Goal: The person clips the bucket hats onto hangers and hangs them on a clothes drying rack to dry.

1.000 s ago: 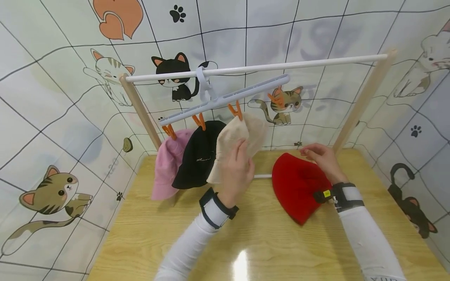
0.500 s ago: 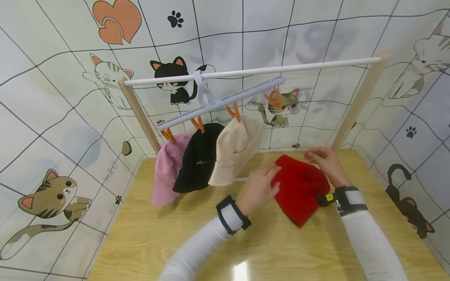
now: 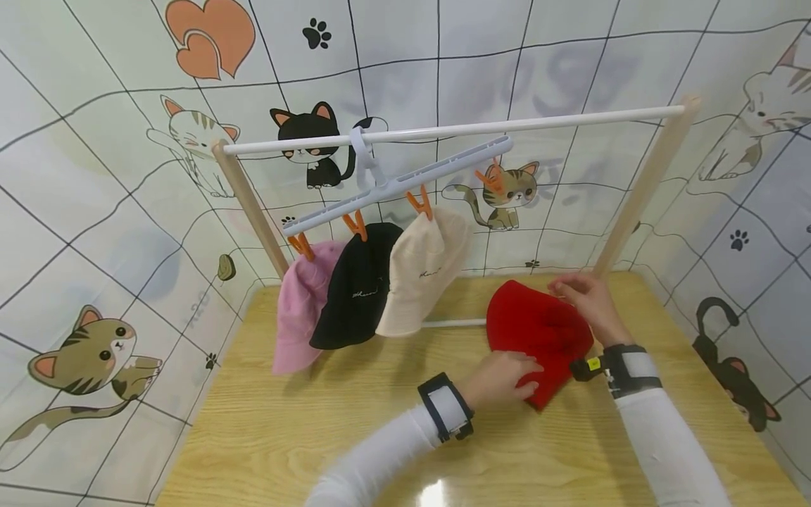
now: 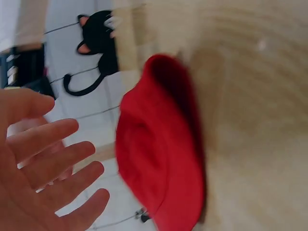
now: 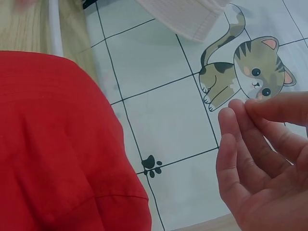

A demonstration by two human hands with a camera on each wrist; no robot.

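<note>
A red bucket hat (image 3: 535, 320) rests on the table at the right of the head view. My left hand (image 3: 500, 380) is over its near left brim; in the left wrist view, the fingers of that hand (image 4: 53, 159) are spread and nothing is in them. At the hat's far right side is my right hand (image 3: 589, 303). The right wrist view shows this hand (image 5: 264, 163) with loosely bent fingers, thumb near the index fingertip, holding nothing visible. Pink (image 3: 300, 317), black (image 3: 361, 282) and cream (image 3: 415, 282) bucket hats hang from a tilted pale hanger (image 3: 399, 184).
Orange clips hold the hanging hats; another orange clip (image 3: 491, 179) on the hanger's raised right end bears nothing. The hanger hooks over a white rod (image 3: 519, 124) between wooden posts (image 3: 643, 193). A wooden table (image 3: 380, 436) lies below, with a cat-print sheet (image 3: 101, 232) behind.
My left hand has left the cream hat and moved right and down to the red hat's near brim. My right hand has stayed beside the red hat.
</note>
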